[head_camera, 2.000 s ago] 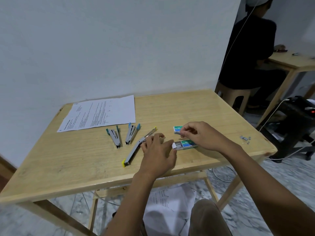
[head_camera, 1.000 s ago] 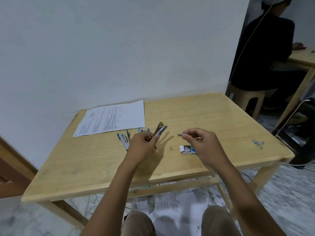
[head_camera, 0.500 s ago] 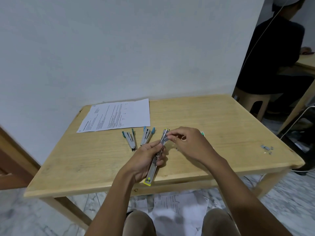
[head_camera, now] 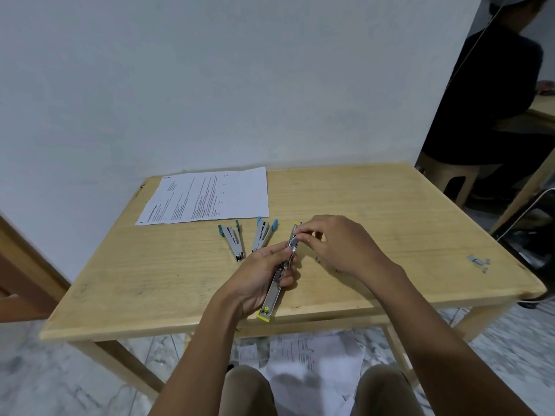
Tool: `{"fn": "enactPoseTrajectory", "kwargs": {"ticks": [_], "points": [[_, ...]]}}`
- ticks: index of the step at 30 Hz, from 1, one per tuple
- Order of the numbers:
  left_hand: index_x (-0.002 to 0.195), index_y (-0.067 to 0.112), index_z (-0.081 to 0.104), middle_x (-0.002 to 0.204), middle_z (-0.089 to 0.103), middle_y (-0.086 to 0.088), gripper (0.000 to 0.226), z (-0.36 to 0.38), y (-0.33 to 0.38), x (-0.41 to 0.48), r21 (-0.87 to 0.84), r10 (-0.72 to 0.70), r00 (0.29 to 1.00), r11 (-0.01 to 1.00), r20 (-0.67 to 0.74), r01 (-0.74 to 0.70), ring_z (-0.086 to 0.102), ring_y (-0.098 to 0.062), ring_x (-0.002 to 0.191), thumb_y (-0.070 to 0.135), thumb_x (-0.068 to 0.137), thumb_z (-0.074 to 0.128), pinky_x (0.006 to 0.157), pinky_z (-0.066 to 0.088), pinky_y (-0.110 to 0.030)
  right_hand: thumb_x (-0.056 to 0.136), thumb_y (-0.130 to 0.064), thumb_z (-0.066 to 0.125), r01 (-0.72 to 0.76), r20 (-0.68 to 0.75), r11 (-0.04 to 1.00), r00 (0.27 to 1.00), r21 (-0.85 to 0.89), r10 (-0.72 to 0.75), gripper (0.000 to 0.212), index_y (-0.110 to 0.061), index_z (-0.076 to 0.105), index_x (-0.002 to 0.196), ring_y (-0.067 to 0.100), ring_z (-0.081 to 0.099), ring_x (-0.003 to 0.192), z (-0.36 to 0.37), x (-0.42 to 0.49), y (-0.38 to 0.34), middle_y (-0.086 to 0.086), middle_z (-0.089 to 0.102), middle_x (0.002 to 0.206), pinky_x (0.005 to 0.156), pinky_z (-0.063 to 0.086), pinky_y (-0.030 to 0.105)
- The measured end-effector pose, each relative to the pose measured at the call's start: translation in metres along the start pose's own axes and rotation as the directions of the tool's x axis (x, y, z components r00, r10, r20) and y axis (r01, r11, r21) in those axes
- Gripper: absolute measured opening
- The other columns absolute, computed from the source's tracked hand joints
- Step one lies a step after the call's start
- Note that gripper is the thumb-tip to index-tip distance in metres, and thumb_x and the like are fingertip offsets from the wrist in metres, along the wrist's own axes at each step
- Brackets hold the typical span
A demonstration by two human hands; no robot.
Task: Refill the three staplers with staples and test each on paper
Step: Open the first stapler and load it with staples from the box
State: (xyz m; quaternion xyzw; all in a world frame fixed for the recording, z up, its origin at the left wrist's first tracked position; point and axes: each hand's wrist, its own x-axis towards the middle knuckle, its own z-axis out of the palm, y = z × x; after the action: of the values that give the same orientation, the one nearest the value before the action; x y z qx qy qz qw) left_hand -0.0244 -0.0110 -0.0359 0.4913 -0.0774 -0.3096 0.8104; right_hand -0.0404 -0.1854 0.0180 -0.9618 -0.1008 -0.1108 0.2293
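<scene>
- The yellow stapler [head_camera: 274, 291] is the one you are working on. It is opened out flat and held just above the near part of the table [head_camera: 390, 211]. Its yellow end is over the table's near edge, towards you.
- Its long axis runs from that near end away from you, leaning slightly right, so the open channel faces up along its whole length.
- Your left hand [head_camera: 258, 277] is wrapped around the stapler's middle from the left, with fingers curled under and thumb on top.
- Your right hand [head_camera: 339, 244] comes in from the right and pinches the stapler's far half with its fingertips. Whether a strip of staples sits between them is too small to tell.
- The next move likely turns on lining the strip up with that axis and sliding it along the channel. The right hand is nearer the loading end, while the left only has to hold steady.
- The teal stapler [head_camera: 232, 241] and blue stapler [head_camera: 262, 234] lie just left of your hands, splayed open and untouched.
- The sheet of paper [head_camera: 210, 196] for testing lies beyond them, near the wall.
- Loose staples [head_camera: 477, 260] sit well apart at the right edge, and nothing blocks the channel.
</scene>
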Motion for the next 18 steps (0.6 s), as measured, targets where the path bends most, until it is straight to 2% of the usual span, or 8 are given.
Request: {"fn": "enactPoseTrajectory", "kwargs": {"ticks": [6,10,14,18], "points": [[0.109,-0.001,0.061,0.075,0.053,-0.01,0.018,-0.003,-0.001,0.003,-0.004,-0.003,1.0,1.0,0.001,0.003,0.038,-0.016,0.057,0.005,0.1,0.048,0.051,0.031,-0.024,0.097,-0.041,0.054,0.018,0.1,0.999,0.995,-0.042,-0.013,0.02,-0.038,0.072,0.107,0.004,0.053,0.087,-0.011,0.007,-0.003,-0.018,0.067,0.106,0.076,0.045,0.031],[0.104,0.002,0.064,0.073,0.053,-0.009,0.017,-0.003,-0.001,0.003,0.022,-0.002,1.0,1.0,-0.005,0.003,0.038,-0.015,0.057,0.006,0.1,0.048,0.05,0.032,-0.023,0.097,-0.04,0.054,0.026,0.151,0.998,0.988,-0.065,-0.016,0.021,-0.038,0.071,0.109,0.004,0.051,0.089,-0.015,0.013,-0.002,-0.017,0.066,0.107,0.076,0.043,0.03],[0.114,-0.002,0.059,0.076,0.054,-0.009,0.019,-0.003,-0.001,0.004,-0.005,-0.005,1.0,1.0,-0.007,0.005,0.04,-0.014,0.057,0.005,0.1,0.048,0.048,0.034,-0.022,0.097,-0.04,0.055,0.027,0.178,0.998,0.984,-0.055,-0.017,0.02,-0.039,0.071,0.109,0.004,0.053,0.09,-0.018,0.016,-0.002,-0.018,0.066,0.107,0.073,0.041,0.029],[0.118,-0.002,0.057,0.078,0.054,-0.01,0.021,-0.003,-0.001,0.005,-0.017,-0.005,1.0,1.0,-0.009,0.005,0.04,-0.015,0.058,0.005,0.1,0.049,0.048,0.034,-0.022,0.096,-0.041,0.055,0.027,0.181,0.998,0.983,-0.058,-0.016,0.02,-0.04,0.071,0.108,0.006,0.056,0.093,-0.019,0.017,-0.001,-0.017,0.067,0.107,0.077,0.046,0.031]]}}
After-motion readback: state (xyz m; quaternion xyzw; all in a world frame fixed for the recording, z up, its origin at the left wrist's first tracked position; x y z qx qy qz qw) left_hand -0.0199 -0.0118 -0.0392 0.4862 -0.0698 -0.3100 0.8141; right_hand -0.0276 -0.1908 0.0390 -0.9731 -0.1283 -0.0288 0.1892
